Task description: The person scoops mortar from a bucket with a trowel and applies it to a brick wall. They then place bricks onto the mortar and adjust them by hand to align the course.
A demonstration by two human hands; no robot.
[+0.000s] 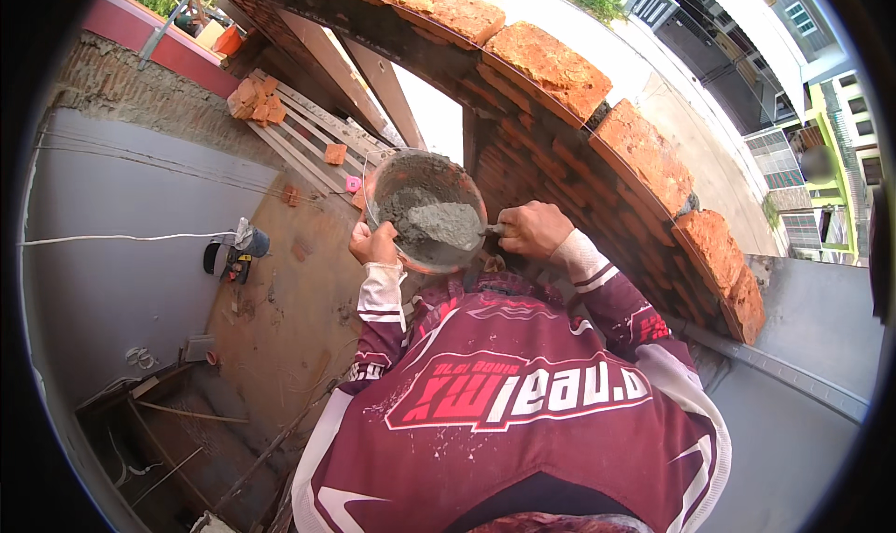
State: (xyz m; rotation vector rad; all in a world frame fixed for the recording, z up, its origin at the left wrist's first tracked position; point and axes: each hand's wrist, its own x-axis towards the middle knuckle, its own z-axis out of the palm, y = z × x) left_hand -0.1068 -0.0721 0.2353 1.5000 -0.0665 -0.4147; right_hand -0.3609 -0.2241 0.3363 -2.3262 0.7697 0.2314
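In front of my chest is a round bucket (472, 189) with grey wet mortar (411, 203) in it. My left hand (375, 244) grips the bucket's near left rim, thumb over the edge. On the other side, my right hand (536, 229) is closed round the handle of a trowel (492, 230). The trowel reaches over the bucket's right rim into the mortar. Its blade seems covered by a lighter grey heap of mortar, so its shape is hidden.
A brick wall (560, 174), topped by a spaced row of orange bricks (549, 66), curves across my front and right. Wooden planks (303, 150) with a pile of broken bricks (257, 101) lie at the far left. A white cord (131, 238) crosses the grey wall at left.
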